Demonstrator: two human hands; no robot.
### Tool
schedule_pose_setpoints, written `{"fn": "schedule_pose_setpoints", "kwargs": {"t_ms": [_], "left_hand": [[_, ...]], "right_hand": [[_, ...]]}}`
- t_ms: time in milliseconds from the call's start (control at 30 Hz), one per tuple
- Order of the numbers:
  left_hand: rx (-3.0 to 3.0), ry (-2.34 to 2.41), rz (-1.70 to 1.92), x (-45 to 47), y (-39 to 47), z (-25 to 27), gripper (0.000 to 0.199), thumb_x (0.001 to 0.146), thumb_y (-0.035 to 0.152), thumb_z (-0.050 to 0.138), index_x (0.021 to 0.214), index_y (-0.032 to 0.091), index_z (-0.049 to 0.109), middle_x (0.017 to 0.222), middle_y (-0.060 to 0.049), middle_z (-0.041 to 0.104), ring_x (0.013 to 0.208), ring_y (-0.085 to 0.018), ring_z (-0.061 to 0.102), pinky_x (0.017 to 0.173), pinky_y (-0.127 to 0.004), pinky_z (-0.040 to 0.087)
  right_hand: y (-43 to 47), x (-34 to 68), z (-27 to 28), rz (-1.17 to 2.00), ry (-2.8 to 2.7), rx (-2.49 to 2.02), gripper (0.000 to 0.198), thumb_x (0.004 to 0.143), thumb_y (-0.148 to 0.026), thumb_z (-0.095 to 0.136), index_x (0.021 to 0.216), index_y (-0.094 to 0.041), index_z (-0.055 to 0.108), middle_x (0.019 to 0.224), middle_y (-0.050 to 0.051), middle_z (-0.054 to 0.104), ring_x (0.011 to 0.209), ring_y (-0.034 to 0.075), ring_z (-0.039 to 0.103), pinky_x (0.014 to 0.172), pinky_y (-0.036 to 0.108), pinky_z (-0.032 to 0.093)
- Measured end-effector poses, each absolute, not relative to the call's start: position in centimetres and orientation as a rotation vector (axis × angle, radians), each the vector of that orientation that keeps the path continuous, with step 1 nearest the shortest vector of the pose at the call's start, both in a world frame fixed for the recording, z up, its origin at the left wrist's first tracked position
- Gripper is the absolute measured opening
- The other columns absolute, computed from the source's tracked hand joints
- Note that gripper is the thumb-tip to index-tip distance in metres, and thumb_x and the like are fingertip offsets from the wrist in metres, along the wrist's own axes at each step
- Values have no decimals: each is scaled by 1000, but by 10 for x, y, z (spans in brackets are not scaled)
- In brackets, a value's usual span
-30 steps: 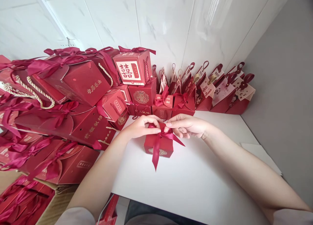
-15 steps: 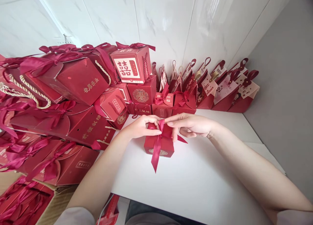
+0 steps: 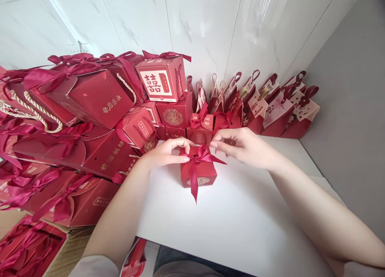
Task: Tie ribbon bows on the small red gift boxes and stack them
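A small red gift box point(image 3: 190, 176) with a gold emblem on its front stands upright on the white table. Its dark pink ribbon point(image 3: 194, 184) is tied over the lid in a bow, one tail hanging down the front and another pointing right. At the box's left side, my left hand point(image 3: 170, 153) has thumb and index finger closed on the left part of the ribbon. My right hand point(image 3: 240, 146) hovers by the bow's right side, fingers loosely curled and apart, with nothing visible between them.
Stacked red gift boxes point(image 3: 99, 100) with bows and rope handles fill the left side. Along the back wall stand peaked red bags point(image 3: 254, 108) with loop handles. A cardboard carton point(image 3: 70, 249) holding more boxes is at lower left. A grey panel point(image 3: 345, 108) borders the right.
My right hand has come off the ribbon and moved right and slightly up. The ribbon now forms a looped bow, and the box has shifted slightly right and back.
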State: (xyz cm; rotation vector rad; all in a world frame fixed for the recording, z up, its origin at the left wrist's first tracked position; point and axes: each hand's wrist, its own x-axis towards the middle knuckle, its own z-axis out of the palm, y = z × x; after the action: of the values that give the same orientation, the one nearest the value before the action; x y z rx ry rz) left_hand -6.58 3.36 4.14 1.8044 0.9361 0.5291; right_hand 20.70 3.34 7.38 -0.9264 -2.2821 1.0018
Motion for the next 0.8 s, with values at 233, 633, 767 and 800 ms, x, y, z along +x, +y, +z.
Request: {"fn": "schedule_pose_setpoints", "kwargs": {"t_ms": [233,633,767,800], "left_hand": [[1890,899,545,-66,35,43,20,79,32,69,74,16,60,122,-9,61,118,-26,56,107,-42,37],[1932,989,515,-65,31,49,20,79,36,69,74,17,65,115,-8,62,119,-27,55,106,-42,38],[1983,943,510,-67,31,48,17,77,33,72,76,17,66,122,-8,60,121,-26,54,109,-43,36],[1998,928,513,-67,31,48,16,76,31,73,77,17,66,125,-8,59,122,-27,54,110,-43,36]], "right_hand": [[20,188,63,552,-2658,-305,26,90,-22,60,114,-23,69,140,9,54,134,27,44,112,50,32],[30,190,53,798,-2488,-650,49,98,-23,45,147,-29,39,138,8,55,122,24,56,102,44,48],[29,190,53,780,-2476,-700,52,97,-21,45,148,-27,37,139,9,54,122,24,57,101,44,49],[29,190,53,782,-2469,-714,52,97,-21,45,149,-26,36,139,10,54,122,24,57,101,44,49]]}}
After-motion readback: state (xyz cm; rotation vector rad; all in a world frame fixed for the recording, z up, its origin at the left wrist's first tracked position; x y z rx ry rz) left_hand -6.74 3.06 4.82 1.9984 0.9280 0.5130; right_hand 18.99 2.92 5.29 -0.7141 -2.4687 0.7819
